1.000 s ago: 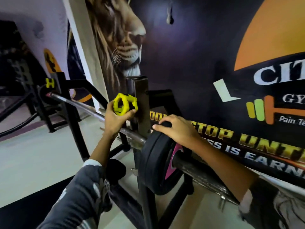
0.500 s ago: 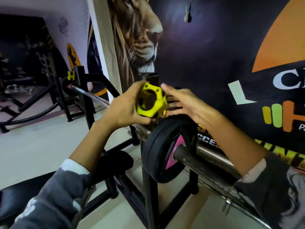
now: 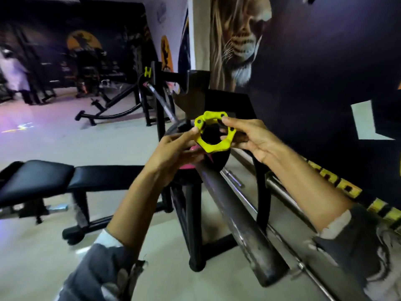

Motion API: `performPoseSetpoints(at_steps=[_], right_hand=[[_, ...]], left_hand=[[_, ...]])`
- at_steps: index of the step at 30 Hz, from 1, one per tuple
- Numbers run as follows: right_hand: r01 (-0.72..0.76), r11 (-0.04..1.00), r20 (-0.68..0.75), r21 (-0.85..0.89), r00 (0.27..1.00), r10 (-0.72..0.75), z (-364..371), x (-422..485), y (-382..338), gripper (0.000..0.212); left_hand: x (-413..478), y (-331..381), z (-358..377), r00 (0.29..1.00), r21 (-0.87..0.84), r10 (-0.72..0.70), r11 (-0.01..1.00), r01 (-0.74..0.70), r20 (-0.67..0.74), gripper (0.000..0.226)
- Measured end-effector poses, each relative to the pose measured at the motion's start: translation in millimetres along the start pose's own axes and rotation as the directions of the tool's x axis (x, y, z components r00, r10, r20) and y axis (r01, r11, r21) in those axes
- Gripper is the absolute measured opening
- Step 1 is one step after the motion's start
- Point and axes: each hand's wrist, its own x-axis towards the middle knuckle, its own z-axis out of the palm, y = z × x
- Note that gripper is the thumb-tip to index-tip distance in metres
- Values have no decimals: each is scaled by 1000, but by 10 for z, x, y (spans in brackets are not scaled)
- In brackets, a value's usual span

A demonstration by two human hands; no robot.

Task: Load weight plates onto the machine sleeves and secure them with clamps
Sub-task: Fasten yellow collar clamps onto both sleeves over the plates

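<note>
A yellow ring-shaped clamp [image 3: 213, 132] is held up in front of me, above the steel bar sleeve [image 3: 236, 220]. My left hand [image 3: 173, 153] pinches its left edge with fingertips. My right hand [image 3: 249, 137] pinches its right edge between thumb and fingers. Behind and below the clamp sits a black weight plate with a pink centre [image 3: 217, 162] on the sleeve, mostly hidden by my hands. The sleeve's free end points toward me at the lower right.
A black padded bench [image 3: 65, 181] lies to the left. The black rack upright [image 3: 193, 213] stands under the bar. A second bar [image 3: 280, 192] runs along the mural wall on the right. Other gym machines [image 3: 104, 107] stand far left on the pale floor.
My left hand carried the clamp from beside the upright to in front of the plate. My right hand left the plate's rim and took hold of the clamp. My view swung left.
</note>
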Motion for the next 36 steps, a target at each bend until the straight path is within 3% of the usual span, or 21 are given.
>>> performPoseSetpoints(at_steps=[4,8,12,17,22,27,36], right_hand=[[-61,978,38,199,998,54,-60,-402,155,9],[-48,971,84,236,996,29,-193,-880,329,12],[-2,989,114,150,993,-16,-448,-1469,586,24],[59,974,148,217,985,-92,-635,-2040,758,19],[40,973,153,227,985,-77,-668,-2350,1055,22],[90,940,38,328,993,-108,-481,-2447,1412,30],[117,952,24,283,991,-129,-500,-2331,1586,37]], left_hand=[[-515,-76,428,980,-112,-19,994,-4,-200,36],[-921,-169,683,948,-77,19,996,-46,-319,17],[-1391,-419,906,956,-24,28,999,-37,-291,6],[-1876,-583,1192,958,24,134,991,-133,-253,3],[-2159,-811,1284,959,95,177,983,-160,-220,8],[-2238,-1140,1265,944,163,250,962,-218,-215,33],[-2157,-1288,1237,901,276,373,910,-309,-223,37]])
